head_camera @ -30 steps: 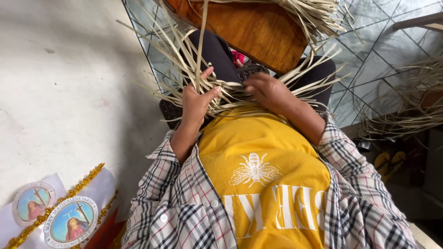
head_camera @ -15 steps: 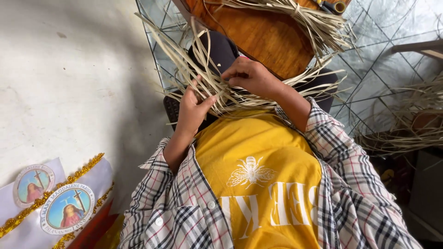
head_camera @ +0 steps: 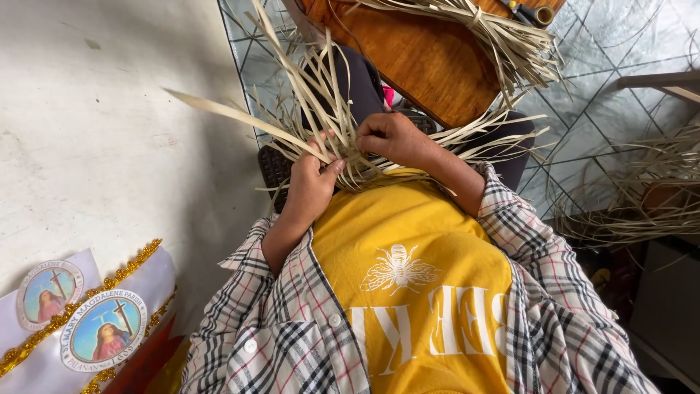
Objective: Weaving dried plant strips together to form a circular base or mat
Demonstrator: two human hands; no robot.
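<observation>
A loose weave of pale dried leaf strips [head_camera: 364,164] lies in my lap, over dark trousers and a yellow shirt. My left hand [head_camera: 312,182] grips a bunch of those strips at the weave's left edge, thumb on top. One long flat strip [head_camera: 233,117] sticks out up and to the left from that hand. My right hand [head_camera: 394,138] is closed on strips at the middle of the weave, fingertips almost touching the left hand.
A brown wooden board [head_camera: 430,58] lies ahead with a tied bundle of strips [head_camera: 496,33] on it. More loose strips [head_camera: 634,197] are piled at the right on the tiled floor. A white banner with gold trim [head_camera: 87,321] lies at lower left by the pale wall.
My right hand has come down and closer to my left hand. A long strip has swung out to the left. The view tilted slightly.
</observation>
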